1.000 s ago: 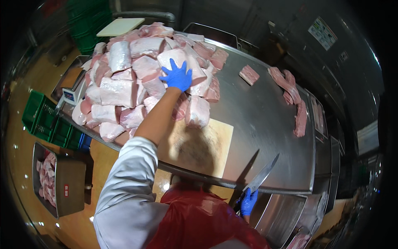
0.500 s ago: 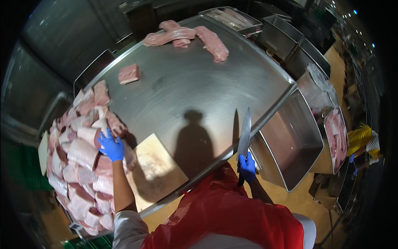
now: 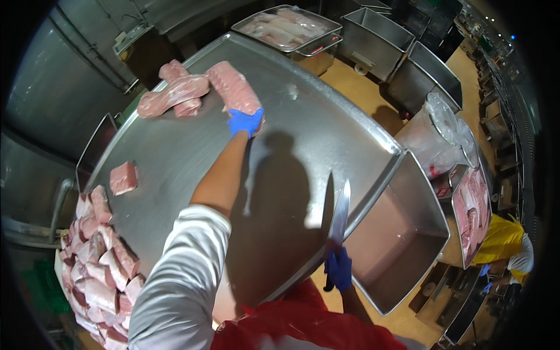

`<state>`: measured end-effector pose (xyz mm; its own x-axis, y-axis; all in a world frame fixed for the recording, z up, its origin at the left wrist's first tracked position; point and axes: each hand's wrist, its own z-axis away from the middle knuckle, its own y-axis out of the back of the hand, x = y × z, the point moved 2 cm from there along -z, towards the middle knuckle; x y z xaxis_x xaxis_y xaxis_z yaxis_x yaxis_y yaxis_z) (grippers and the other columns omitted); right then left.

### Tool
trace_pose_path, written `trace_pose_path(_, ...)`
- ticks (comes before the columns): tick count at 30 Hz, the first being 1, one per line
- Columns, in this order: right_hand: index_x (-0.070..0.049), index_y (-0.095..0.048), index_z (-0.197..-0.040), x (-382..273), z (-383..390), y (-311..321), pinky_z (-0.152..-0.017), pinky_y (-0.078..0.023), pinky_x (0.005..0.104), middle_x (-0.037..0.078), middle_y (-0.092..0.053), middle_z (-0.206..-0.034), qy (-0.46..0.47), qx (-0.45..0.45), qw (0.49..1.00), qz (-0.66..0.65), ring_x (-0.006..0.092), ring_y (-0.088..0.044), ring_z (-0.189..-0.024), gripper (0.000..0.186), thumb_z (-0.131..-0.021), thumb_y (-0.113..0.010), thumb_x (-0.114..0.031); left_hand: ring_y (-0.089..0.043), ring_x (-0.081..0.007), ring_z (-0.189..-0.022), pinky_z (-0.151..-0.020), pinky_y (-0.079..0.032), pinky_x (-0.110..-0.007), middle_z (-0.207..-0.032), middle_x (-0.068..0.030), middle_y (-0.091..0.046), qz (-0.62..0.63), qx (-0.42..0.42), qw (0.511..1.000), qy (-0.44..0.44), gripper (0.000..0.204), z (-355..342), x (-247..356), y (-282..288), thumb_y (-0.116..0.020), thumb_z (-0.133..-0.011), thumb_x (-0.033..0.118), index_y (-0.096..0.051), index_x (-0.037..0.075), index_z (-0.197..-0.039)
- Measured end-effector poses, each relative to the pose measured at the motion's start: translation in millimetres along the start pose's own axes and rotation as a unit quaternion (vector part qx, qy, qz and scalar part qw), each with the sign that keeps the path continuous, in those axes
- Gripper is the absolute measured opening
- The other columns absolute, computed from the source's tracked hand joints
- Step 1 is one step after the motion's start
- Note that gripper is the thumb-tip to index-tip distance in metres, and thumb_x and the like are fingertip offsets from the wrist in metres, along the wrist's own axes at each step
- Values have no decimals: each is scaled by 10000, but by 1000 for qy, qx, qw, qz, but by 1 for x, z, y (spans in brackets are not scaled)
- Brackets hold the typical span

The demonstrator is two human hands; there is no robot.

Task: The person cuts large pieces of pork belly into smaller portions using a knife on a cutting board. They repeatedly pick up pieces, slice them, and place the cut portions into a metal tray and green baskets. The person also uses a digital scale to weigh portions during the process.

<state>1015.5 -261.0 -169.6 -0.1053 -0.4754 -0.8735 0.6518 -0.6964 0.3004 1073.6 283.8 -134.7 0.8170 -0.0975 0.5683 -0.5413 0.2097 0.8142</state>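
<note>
The near end of a long pork strip, lying at 11 o'clock on the steel bench, is grasped by the gloved left hand, its fingers wrapped across the meat. A long-bladed knife is held at 5 o'clock in the closed right hand, with the blade pointed toward 12. Crossed pork strips are laid at 10 o'clock, a square pork block is set at 9, and a pork pile is heaped at 8. A deep steel bin is placed beside the bench at 4.
</note>
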Motion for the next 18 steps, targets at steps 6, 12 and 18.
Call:
trace_pose_path(6, -41, -494, -951, 12, 26, 57, -467, -483, 332, 61, -568, -619, -100, 59, 993, 26, 151, -581, -502, 160, -982, -529, -194, -512, -362, -1314, -1046, -471, -447, -1488, -289, -395, -68, -62, 988, 125, 1143, -23, 62, -30, -776, -711, 430, -103, 121, -1581)
trace_pose_path(12, -45, -481, -964, 10, 25, 68, -458, -485, 311, 63, -564, -614, -100, 79, 992, 3, 148, -581, -488, 159, -985, -524, -196, -516, -359, -1309, -1070, -454, -446, -1427, -212, -509, -41, -69, 997, 21, 1084, -57, -49, -1, -824, -664, 358, -241, 89, -1538)
trace_pose_path(18, -34, -492, -969, 4, 23, 38, -439, -468, 297, 55, -549, -639, -25, 13, 999, -35, 133, -543, -473, 139, -996, -517, -167, -600, -301, -1088, -916, -523, -443, -1225, -179, -590, 324, -96, 941, 28, 899, 71, -230, 30, -808, -622, 162, -403, 44, -1416)
